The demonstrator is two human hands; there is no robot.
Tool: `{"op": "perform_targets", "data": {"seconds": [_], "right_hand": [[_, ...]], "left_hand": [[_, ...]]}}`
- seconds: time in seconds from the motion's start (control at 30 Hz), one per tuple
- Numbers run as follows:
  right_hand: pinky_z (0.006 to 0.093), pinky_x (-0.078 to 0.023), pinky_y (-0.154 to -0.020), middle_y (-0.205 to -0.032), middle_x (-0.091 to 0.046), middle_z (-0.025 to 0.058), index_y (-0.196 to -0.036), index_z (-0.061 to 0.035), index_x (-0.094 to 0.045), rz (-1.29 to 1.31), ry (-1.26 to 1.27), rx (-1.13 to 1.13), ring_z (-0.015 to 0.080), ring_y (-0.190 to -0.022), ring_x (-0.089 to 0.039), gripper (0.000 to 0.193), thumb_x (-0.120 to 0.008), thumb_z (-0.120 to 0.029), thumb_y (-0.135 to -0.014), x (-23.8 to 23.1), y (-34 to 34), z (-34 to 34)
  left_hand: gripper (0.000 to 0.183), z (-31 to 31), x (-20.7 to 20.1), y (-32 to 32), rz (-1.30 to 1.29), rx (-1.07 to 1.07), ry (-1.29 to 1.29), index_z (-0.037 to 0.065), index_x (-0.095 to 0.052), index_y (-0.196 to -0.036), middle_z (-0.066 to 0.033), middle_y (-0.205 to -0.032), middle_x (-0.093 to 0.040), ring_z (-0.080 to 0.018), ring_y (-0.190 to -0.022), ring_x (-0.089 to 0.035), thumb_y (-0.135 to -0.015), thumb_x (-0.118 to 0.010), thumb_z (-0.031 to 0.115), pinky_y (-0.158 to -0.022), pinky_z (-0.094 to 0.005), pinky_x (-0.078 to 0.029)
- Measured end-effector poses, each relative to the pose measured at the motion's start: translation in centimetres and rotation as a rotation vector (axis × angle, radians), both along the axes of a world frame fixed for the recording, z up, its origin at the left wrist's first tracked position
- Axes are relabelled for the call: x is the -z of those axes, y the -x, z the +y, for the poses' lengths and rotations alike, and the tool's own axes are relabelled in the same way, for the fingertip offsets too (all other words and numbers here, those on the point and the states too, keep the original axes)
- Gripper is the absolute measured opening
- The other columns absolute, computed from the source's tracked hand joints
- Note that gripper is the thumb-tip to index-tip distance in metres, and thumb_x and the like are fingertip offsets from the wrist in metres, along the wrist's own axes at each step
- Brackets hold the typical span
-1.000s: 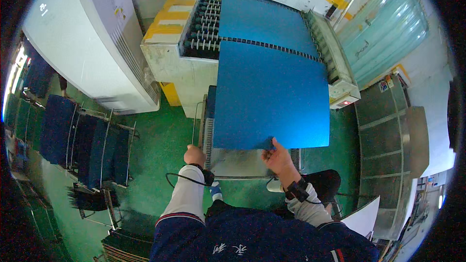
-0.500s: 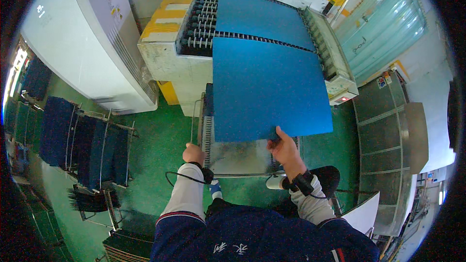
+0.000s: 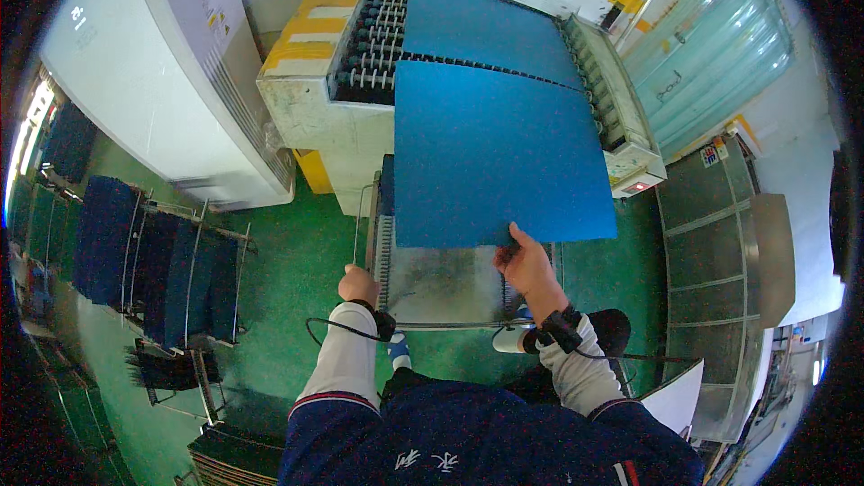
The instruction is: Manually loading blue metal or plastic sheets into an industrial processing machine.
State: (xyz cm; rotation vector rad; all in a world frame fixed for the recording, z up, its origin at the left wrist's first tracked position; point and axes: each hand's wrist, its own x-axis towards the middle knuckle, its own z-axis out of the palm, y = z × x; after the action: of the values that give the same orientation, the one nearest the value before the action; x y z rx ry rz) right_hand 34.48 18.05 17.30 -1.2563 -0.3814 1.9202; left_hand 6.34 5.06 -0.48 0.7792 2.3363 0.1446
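A flat blue panel (image 3: 504, 157) lies partly on the machine's rollers, its near part sticking out over a metal rack. My right hand (image 3: 529, 270) pinches the panel's near edge, thumb on top and fingers curled below it. At the rack's left side my left hand (image 3: 359, 284) is closed in a fist around the metal frame, though the exact bar is hidden. The slotted rack (image 3: 450, 283) stands below the panel, right in front of my feet. Farther in, a second blue panel (image 3: 490, 31) rests flat on the rollers.
The roller machine (image 3: 310, 121) has a pale body with yellow tape. A tall white cabinet unit (image 3: 144, 72) stands at left. Racks of dark panels (image 3: 166, 261) are on the green floor (image 3: 279, 252). Grey framed panels (image 3: 706, 261) lean at right, near a translucent curtain (image 3: 711, 54).
The near blue panel has slid slightly away from me toward the rollers, and my right hand has followed its edge. My left hand has stayed at the rack.
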Motion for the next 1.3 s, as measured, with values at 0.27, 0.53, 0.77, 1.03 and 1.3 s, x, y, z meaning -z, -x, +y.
{"op": "perform_targets", "data": {"seconds": [0.27, 0.53, 0.77, 1.03, 1.3], "right_hand": [[0.0385, -0.047, -0.06, -0.079, -0.062, 0.0052, -0.089, -0.0107, -0.059, 0.042, 0.012, -0.012, 0.0223, -0.067, -0.057, 0.02, -0.069, -0.026, -0.082, 0.9, -0.1, 1.2], [0.0372, -0.047, -0.06, -0.078, -0.06, 0.0053, -0.089, -0.0098, -0.06, 0.055, 0.041, -0.029, 0.022, -0.068, -0.057, 0.02, -0.069, -0.025, -0.082, 0.9, 0.2, 2.1], [0.0386, -0.05, -0.053, -0.07, -0.058, 0.0068, -0.081, -0.0097, -0.056, 0.031, 0.06, 0.025, 0.024, -0.061, -0.058, 0.02, -0.07, -0.024, -0.082, 0.2, 1.0, 3.0], [0.0392, -0.048, -0.055, -0.074, -0.059, 0.0071, -0.084, -0.0091, -0.058, 0.01, 0.027, -0.023, 0.0234, -0.064, -0.057, 0.02, -0.07, -0.026, -0.081, -0.2, 1.4, 3.7], [0.0389, -0.047, -0.056, -0.072, -0.058, 0.0088, -0.082, -0.0076, -0.058, 0.008, -0.006, -0.021, 0.0235, -0.063, -0.057, 0.022, -0.071, -0.025, -0.08, 0.2, 1.8, 4.9]], "left_hand": [[0.057, 0.5, 0.3, 0.1, 0.008, -0.022, 0.071, 0.001, -0.048, -0.105, -0.0195, -0.093, -0.066, -0.034, -0.09, -0.065, -0.064, -0.079, 0.025, -0.077, -0.0399, -0.054], [0.057, 0.3, 2.6, 0.3, -0.022, -0.025, 0.026, 0.002, -0.049, -0.105, -0.02, -0.096, -0.065, -0.0352, -0.093, -0.064, -0.062, -0.081, 0.022, -0.08, -0.0405, -0.053], [0.055, 0.4, 2.5, 0.4, -0.074, -0.054, 0.054, 0.002, -0.05, -0.102, -0.0204, -0.096, -0.065, -0.0361, -0.094, -0.064, -0.061, -0.081, 0.02, -0.08, -0.0412, -0.052], [0.05, 0.4, 0.6, 0.3, -0.035, -0.054, 0.024, 0.002, -0.05, -0.101, -0.0205, -0.093, -0.066, -0.0366, -0.091, -0.064, -0.063, -0.079, 0.02, -0.078, -0.0417, -0.052], [0.045, 0.3, 0.7, 0.1, -0.003, -0.059, -0.001, 0.001, -0.052, -0.099, -0.0208, -0.091, -0.066, -0.0371, -0.089, -0.064, -0.065, -0.075, 0.019, -0.078, -0.0427, -0.052]]}}
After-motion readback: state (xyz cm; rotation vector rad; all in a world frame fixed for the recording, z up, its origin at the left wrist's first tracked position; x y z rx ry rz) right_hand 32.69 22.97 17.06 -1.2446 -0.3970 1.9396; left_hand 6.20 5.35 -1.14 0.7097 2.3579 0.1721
